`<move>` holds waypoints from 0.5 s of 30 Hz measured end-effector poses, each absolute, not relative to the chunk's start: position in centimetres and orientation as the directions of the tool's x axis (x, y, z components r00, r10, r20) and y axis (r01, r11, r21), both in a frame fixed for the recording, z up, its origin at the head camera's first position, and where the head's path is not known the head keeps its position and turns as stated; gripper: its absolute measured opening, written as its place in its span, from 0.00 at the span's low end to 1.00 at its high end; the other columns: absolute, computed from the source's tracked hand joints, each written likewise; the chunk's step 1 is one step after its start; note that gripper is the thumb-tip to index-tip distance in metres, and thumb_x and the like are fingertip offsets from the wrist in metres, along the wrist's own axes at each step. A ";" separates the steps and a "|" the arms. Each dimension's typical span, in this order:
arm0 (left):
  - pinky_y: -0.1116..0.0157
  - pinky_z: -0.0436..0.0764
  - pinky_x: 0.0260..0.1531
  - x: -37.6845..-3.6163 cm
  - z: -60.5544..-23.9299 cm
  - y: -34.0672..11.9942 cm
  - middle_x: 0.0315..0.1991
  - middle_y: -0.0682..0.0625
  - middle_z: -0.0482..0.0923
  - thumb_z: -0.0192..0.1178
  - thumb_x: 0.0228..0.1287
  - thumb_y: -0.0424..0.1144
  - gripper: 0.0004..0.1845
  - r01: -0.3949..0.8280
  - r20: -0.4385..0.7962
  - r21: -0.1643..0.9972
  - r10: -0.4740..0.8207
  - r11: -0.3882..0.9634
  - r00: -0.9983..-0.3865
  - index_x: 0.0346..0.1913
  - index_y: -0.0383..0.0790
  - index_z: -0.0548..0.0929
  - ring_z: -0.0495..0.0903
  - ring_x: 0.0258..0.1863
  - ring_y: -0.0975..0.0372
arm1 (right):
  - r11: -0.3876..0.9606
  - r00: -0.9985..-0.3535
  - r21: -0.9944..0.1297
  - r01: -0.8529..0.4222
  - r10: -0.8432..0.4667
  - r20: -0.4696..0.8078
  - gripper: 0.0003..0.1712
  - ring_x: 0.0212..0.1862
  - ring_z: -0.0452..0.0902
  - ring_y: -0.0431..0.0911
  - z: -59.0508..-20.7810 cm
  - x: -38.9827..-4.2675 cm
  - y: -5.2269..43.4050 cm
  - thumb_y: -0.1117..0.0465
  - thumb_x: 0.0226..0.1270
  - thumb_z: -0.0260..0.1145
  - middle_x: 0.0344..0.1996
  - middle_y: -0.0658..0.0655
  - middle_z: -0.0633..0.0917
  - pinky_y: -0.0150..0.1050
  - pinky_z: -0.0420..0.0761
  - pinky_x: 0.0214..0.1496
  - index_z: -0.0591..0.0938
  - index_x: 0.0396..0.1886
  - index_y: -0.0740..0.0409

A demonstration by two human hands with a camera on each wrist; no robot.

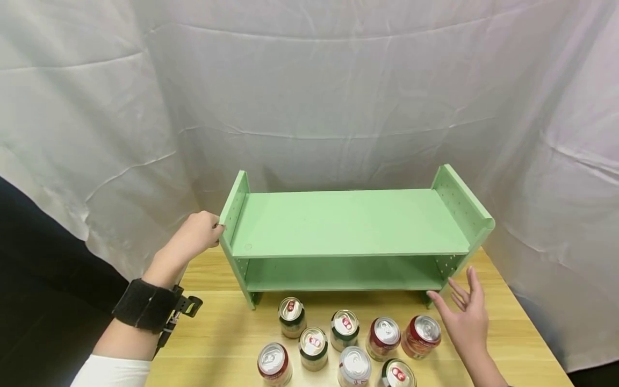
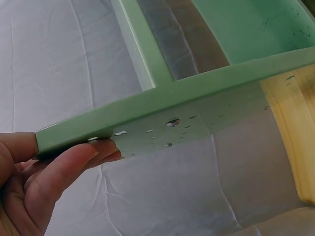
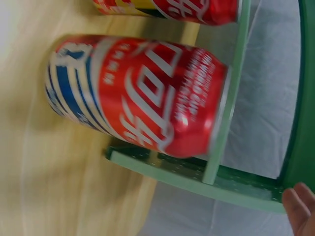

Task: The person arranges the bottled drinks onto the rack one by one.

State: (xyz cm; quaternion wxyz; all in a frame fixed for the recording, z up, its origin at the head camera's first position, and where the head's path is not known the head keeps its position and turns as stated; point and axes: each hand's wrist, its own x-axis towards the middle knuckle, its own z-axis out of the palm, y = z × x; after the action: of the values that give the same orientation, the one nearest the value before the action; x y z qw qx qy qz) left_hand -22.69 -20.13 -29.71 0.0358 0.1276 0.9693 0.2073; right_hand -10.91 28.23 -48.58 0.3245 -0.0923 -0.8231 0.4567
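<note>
A light green two-tier shelf (image 1: pixel 348 223) stands upright on the wooden table. My left hand (image 1: pixel 199 234) grips the upper front end of its left side panel; the left wrist view shows the thumb and fingers on either side of the panel edge (image 2: pixel 78 129). Near the right side panel (image 1: pixel 464 201), my right hand (image 1: pixel 466 317) is held with fingers spread and nothing in it. Just left of that hand stands a red soda can (image 1: pixel 422 337), which in the right wrist view shows white lettering and blue stripes (image 3: pixel 74 81).
Several more cans stand in front of the shelf, among them a dark green one with a gold lid (image 1: pixel 292 317) and a silver-topped one (image 1: pixel 354 366). A pale curtain (image 1: pixel 333 97) hangs behind and beside the table (image 1: pixel 217 328). Black cloth (image 1: pixel 43 274) is at left.
</note>
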 end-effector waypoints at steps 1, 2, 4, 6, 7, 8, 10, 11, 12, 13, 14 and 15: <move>0.67 0.77 0.22 -22.7 -29.7 -20.1 0.16 0.48 0.69 0.45 0.66 0.30 0.19 0.237 -0.014 0.408 0.265 0.882 -0.964 0.16 0.43 0.61 0.82 0.23 0.57 | 0.559 -0.783 -0.816 -0.149 0.437 0.442 0.61 0.51 0.68 0.18 -48.9 -10.8 28.1 0.71 0.43 0.76 0.72 0.57 0.59 0.13 0.70 0.51 0.51 0.74 0.49; 0.67 0.77 0.21 -22.7 -29.7 -20.1 0.16 0.48 0.69 0.45 0.66 0.30 0.19 0.239 -0.014 0.407 0.267 0.882 -0.964 0.16 0.43 0.61 0.82 0.23 0.58 | 0.555 -0.789 -0.817 -0.157 0.427 0.442 0.61 0.51 0.68 0.18 -49.2 -10.6 28.0 0.72 0.43 0.76 0.72 0.58 0.59 0.13 0.70 0.51 0.51 0.74 0.51; 0.68 0.77 0.22 -22.7 -29.8 -20.0 0.15 0.49 0.68 0.45 0.65 0.29 0.19 0.243 -0.011 0.403 0.271 0.882 -0.963 0.15 0.44 0.61 0.82 0.22 0.59 | 0.544 -0.792 -0.820 -0.176 0.417 0.446 0.61 0.52 0.68 0.19 -49.8 -10.4 27.9 0.74 0.42 0.76 0.72 0.60 0.58 0.13 0.71 0.51 0.52 0.74 0.52; 0.67 0.77 0.21 -22.8 -29.9 -20.0 0.15 0.49 0.68 0.44 0.65 0.29 0.19 0.245 -0.007 0.407 0.271 0.880 -0.962 0.15 0.44 0.61 0.82 0.22 0.59 | 0.534 -0.778 -0.818 -0.211 0.415 0.472 0.62 0.52 0.70 0.20 -50.3 -10.2 27.8 0.76 0.41 0.75 0.72 0.61 0.59 0.14 0.71 0.52 0.52 0.74 0.53; 0.67 0.77 0.21 -22.8 -29.9 -20.0 0.15 0.49 0.68 0.44 0.65 0.29 0.19 0.245 -0.005 0.410 0.271 0.878 -0.963 0.16 0.44 0.62 0.82 0.22 0.59 | 0.532 -0.768 -0.815 -0.229 0.415 0.487 0.62 0.53 0.70 0.21 -50.5 -10.2 27.8 0.77 0.40 0.75 0.72 0.61 0.59 0.14 0.71 0.52 0.52 0.74 0.52; 0.67 0.77 0.22 -22.8 -29.9 -19.9 0.16 0.48 0.69 0.44 0.65 0.29 0.18 0.244 -0.001 0.414 0.269 0.877 -0.963 0.16 0.43 0.62 0.82 0.22 0.58 | 0.533 -0.758 -0.808 -0.250 0.412 0.506 0.63 0.53 0.70 0.22 -50.7 -10.2 27.8 0.78 0.39 0.75 0.72 0.62 0.59 0.15 0.71 0.52 0.53 0.74 0.52; 0.67 0.78 0.22 -22.8 -30.0 -20.0 0.17 0.47 0.71 0.44 0.65 0.29 0.18 0.241 0.006 0.423 0.263 0.874 -0.965 0.16 0.42 0.62 0.82 0.23 0.57 | 0.539 -0.739 -0.788 -0.297 0.394 0.547 0.64 0.56 0.70 0.24 -51.1 -10.2 27.7 0.80 0.36 0.75 0.72 0.62 0.57 0.16 0.71 0.54 0.53 0.74 0.53; 0.66 0.78 0.22 -22.8 -30.0 -20.0 0.18 0.46 0.72 0.44 0.66 0.30 0.18 0.239 0.009 0.426 0.260 0.872 -0.966 0.16 0.42 0.62 0.83 0.23 0.56 | 0.547 -0.731 -0.775 -0.317 0.380 0.567 0.65 0.57 0.70 0.25 -51.3 -10.2 27.7 0.81 0.34 0.75 0.72 0.63 0.57 0.16 0.71 0.54 0.53 0.73 0.54; 0.66 0.79 0.22 -22.8 -30.0 -20.0 0.18 0.45 0.73 0.44 0.66 0.30 0.17 0.237 0.012 0.431 0.257 0.871 -0.966 0.17 0.41 0.63 0.83 0.23 0.56 | 0.556 -0.723 -0.759 -0.337 0.364 0.588 0.65 0.58 0.69 0.25 -51.4 -10.2 27.6 0.81 0.32 0.75 0.72 0.64 0.55 0.17 0.71 0.54 0.54 0.73 0.57; 0.66 0.79 0.22 -22.7 -30.1 -20.0 0.19 0.45 0.73 0.43 0.66 0.30 0.17 0.235 0.015 0.435 0.254 0.869 -0.967 0.17 0.41 0.64 0.83 0.23 0.56 | 0.561 -0.717 -0.746 -0.359 0.346 0.605 0.65 0.59 0.69 0.26 -51.4 -10.1 27.5 0.81 0.30 0.75 0.72 0.65 0.54 0.17 0.71 0.55 0.54 0.73 0.59; 0.66 0.78 0.21 -22.7 -30.1 -20.0 0.19 0.44 0.74 0.43 0.66 0.30 0.17 0.232 0.017 0.439 0.250 0.868 -0.968 0.17 0.40 0.64 0.83 0.23 0.56 | 0.565 -0.712 -0.733 -0.379 0.328 0.621 0.65 0.60 0.68 0.26 -51.4 -10.1 27.3 0.82 0.29 0.75 0.72 0.67 0.53 0.17 0.70 0.55 0.54 0.72 0.63; 0.67 0.77 0.20 -22.7 -30.1 -20.0 0.19 0.44 0.74 0.43 0.66 0.30 0.17 0.230 0.020 0.441 0.247 0.868 -0.969 0.17 0.40 0.65 0.83 0.23 0.56 | 0.566 -0.708 -0.724 -0.394 0.315 0.632 0.65 0.60 0.67 0.27 -51.3 -10.0 27.0 0.83 0.27 0.75 0.72 0.68 0.53 0.17 0.70 0.56 0.55 0.71 0.65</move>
State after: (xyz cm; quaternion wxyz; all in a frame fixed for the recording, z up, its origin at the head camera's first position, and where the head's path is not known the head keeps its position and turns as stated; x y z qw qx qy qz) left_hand -22.72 -20.00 -30.10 0.0186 0.1236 0.9662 0.2257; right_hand -9.97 27.03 -51.30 0.3811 0.0249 -0.7987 0.4650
